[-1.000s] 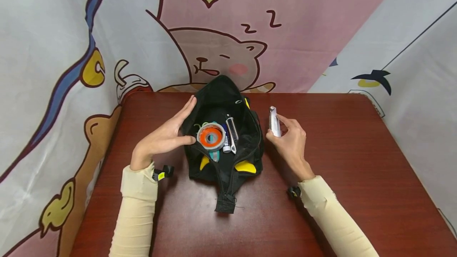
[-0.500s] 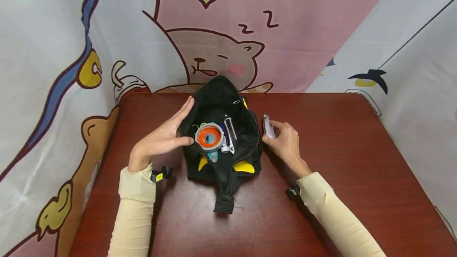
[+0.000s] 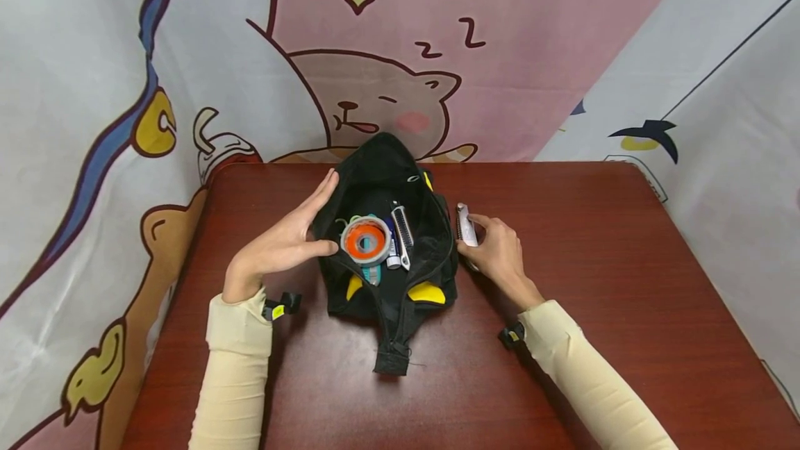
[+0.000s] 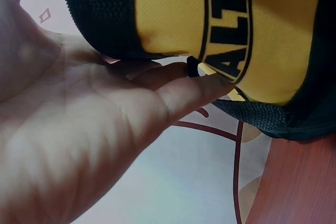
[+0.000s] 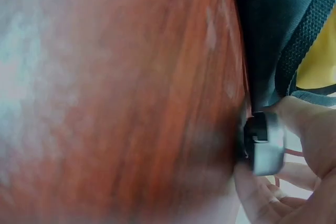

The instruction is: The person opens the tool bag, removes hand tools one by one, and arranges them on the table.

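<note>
A black tool bag [image 3: 390,328] with yellow panels gapes open on the table. My left hand [image 3: 281,245] is at its left side, fingers spread nearly straight and the thumb tip by the rim. In the left wrist view, the fingers [image 4: 191,95] lie against the yellow panel [image 4: 273,35] with black lettering. My right hand [image 3: 498,248] pinches a small silver-white tool [image 3: 466,226] with a dark ridged edge, close to the bag's right side. Its blocky end [image 5: 268,145] has a dark slot in the right wrist view; its exact kind I cannot tell.
Inside the bag lie a grey tape roll with an orange inner ring [image 3: 351,229], a small white-capped tube [image 3: 393,261] and a white tool with a black ridged strip [image 3: 403,236]. The reddish-brown table [image 3: 600,255] meets a cartoon-printed cloth [image 3: 525,89] behind.
My right hand has moved left and slightly down with the silver-white tool, closer to the bag's side. My left hand stays at the bag's left side.
</note>
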`<state>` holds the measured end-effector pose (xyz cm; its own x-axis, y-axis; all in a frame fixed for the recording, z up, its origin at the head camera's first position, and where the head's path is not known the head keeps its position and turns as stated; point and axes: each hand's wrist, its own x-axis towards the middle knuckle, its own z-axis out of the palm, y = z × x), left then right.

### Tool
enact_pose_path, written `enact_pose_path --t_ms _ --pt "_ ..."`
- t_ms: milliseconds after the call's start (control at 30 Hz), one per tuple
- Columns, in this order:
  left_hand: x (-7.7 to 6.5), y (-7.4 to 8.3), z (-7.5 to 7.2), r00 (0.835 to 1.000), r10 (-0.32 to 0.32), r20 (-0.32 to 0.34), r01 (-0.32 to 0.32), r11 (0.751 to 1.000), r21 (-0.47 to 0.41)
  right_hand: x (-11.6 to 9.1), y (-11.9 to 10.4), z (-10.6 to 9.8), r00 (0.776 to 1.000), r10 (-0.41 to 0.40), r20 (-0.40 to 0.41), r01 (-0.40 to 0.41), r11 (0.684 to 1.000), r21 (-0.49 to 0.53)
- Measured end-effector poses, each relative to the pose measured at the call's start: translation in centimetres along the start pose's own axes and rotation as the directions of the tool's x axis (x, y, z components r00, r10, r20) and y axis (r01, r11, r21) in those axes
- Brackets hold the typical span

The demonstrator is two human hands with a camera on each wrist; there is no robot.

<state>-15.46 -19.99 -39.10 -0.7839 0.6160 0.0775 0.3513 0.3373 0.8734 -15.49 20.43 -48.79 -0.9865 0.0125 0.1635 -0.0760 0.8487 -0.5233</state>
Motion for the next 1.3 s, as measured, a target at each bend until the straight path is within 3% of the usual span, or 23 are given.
enact_pose_path --t_ms 300,900,1133,1300 --pt "0.0 0.1 0.0 1.000 0.004 -0.001 -0.004 1.000 -0.004 -0.1 0.0 -0.2 0.998 0.056 0.041 -0.054 0.997 -0.054" --pt "-0.1 0.0 0.0 1.000 0.011 0.005 -0.011 1.000 -0.009 -0.6 -0.2 -1.0 0.998 0.028 0.061 -0.025 0.999 -0.047" --pt "0.0 0.0 0.0 1.000 0.005 0.006 -0.005 1.000 -0.007 -0.5 -0.7 -2.2 1.000 0.018 0.012 -0.017 0.999 -0.034" --pt "0.0 0.1 -0.1 1.000 0.003 0.007 -0.003 1.000 -0.008 0.2 -2.3 -3.5 0.994 -0.026 -0.109 0.030 0.999 0.038"
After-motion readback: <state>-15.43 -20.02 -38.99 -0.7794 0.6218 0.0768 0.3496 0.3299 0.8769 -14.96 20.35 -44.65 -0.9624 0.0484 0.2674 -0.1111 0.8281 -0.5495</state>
